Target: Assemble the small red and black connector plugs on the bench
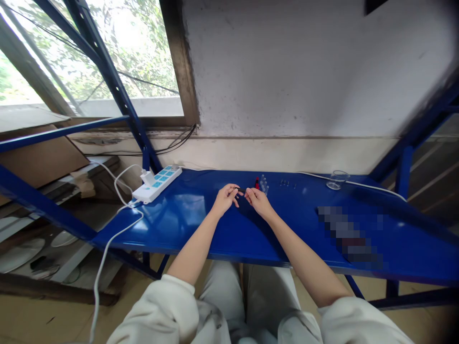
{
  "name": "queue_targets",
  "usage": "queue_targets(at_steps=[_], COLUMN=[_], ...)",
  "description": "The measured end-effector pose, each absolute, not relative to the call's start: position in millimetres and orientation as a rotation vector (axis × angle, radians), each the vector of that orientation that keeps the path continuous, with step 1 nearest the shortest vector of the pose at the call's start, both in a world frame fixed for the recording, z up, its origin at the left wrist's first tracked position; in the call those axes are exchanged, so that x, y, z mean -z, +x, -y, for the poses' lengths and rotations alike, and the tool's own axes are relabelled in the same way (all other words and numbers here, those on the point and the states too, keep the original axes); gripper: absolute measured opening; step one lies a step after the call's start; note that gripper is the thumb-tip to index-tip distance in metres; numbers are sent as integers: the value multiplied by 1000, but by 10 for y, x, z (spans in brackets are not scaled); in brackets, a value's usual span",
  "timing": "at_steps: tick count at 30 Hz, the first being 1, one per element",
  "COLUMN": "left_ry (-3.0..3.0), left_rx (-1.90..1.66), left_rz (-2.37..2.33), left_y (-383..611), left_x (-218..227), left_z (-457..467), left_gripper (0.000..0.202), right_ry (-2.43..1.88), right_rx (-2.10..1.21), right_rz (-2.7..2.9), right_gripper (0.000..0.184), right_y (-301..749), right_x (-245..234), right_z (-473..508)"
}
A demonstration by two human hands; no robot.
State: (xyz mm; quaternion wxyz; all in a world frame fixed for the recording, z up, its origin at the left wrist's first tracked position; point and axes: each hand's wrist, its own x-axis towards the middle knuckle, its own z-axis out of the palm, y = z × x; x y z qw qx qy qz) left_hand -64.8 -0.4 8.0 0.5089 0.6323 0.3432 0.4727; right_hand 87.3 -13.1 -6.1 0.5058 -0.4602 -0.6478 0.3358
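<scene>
My left hand (225, 197) and my right hand (257, 200) meet over the middle of the blue metal shelf (186, 220). Their fingers are curled and pinched together on a small dark item (241, 191) held between them; it is too small to name. Just behind my right hand stand a small red piece (256, 183) and a few tiny clear vials (264, 184). A row of tiny dark bits (287, 183) lies further right.
A white power strip with blue sockets (158, 183) lies at the shelf's back left, its white cable (107, 248) hanging off the left edge. A small clear glass dish (337, 180) stands at the back right. Blue rack struts (118, 91) cross the window on the left.
</scene>
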Motion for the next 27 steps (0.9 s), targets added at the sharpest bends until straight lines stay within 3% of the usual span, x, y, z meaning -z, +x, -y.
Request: queue_targets(at_steps=[6, 27], left_ry=[1653, 1428], left_rx=[-1184, -1195], left_rz=[-889, -982], left_y=[-618, -646], left_x=[-23, -190], left_z=[-28, 50], left_gripper=[24, 45], right_ry=[-1130, -1121], right_rx=[-740, -609], right_rz=[1611, 1740], right_gripper=[41, 35], right_y=[864, 827], right_x=[16, -127], right_z=[177, 304])
